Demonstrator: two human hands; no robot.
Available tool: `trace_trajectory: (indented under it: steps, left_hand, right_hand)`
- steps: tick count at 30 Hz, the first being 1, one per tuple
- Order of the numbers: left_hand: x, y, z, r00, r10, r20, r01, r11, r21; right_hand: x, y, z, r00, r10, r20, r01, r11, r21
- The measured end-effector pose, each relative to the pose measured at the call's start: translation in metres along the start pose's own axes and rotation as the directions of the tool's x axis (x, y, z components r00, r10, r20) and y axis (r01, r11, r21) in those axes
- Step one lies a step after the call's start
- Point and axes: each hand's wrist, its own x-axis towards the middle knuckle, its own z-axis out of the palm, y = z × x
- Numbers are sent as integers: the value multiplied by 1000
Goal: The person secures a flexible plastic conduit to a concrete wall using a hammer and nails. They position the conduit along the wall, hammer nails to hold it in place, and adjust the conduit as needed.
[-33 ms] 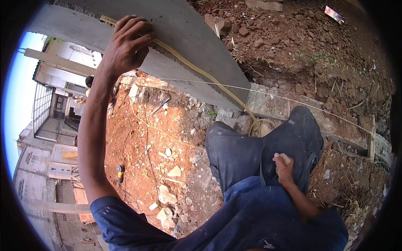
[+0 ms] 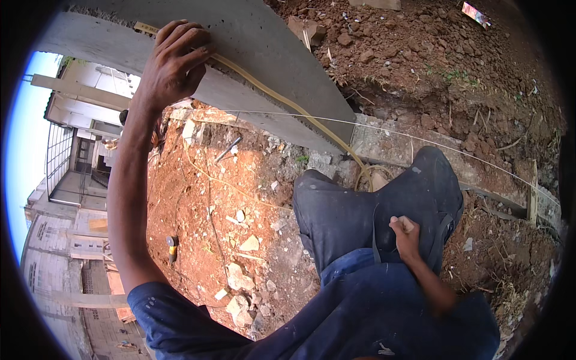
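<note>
High at the upper left, my left hand (image 2: pixel 178 63) presses a yellowish, see-through hose (image 2: pixel 264 89) against the edge of a grey concrete column (image 2: pixel 273 51), fingers closed over it. A short end of the hose sticks out past my knuckles. From the hand the hose runs down along the column's edge to a loose loop (image 2: pixel 365 179) on the ground by my knees. In my lap, my right hand (image 2: pixel 408 239) rests on my dark trousers with its fingers curled in, and nothing shows in it.
A taut white string (image 2: pixel 420 137) crosses near the column's foot. Reddish soil is piled beyond. To the left lie a grinder-like yellow and black tool (image 2: pixel 173 247), a metal bar (image 2: pixel 228 149), a thin cable and broken stones (image 2: pixel 239 279). A wooden stake (image 2: pixel 533 195) stands at right.
The whole view has shifted slightly. My left hand stays on the hose at the column's edge, and my right hand keeps its curled pose in my lap.
</note>
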Motion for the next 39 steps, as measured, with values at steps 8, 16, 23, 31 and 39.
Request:
trace_trajectory:
  steps: [8,16,23,31,39]
  left_hand:
    - [1,-8,1,1000,22,-8,-22,1000,15]
    - [3,-4,3,999,-5,-35,6,1000,20]
    - [2,-3,7,1000,-8,-22,9,999,42]
    - [10,-4,-4,999,-22,28,22,1000,7]
    - [16,6,-2,996,-80,49,81,997,-4]
  right_hand:
    - [-7,-13,-21,751,-206,627,642,446,-623]
    - [5,-84,-42,578,209,789,712,343,-613]
    - [75,-131,20,776,-541,324,629,629,-456]
    - [155,-88,158,802,-597,23,593,790,-156]
    - [185,-122,201,715,-699,6,682,697,-222]
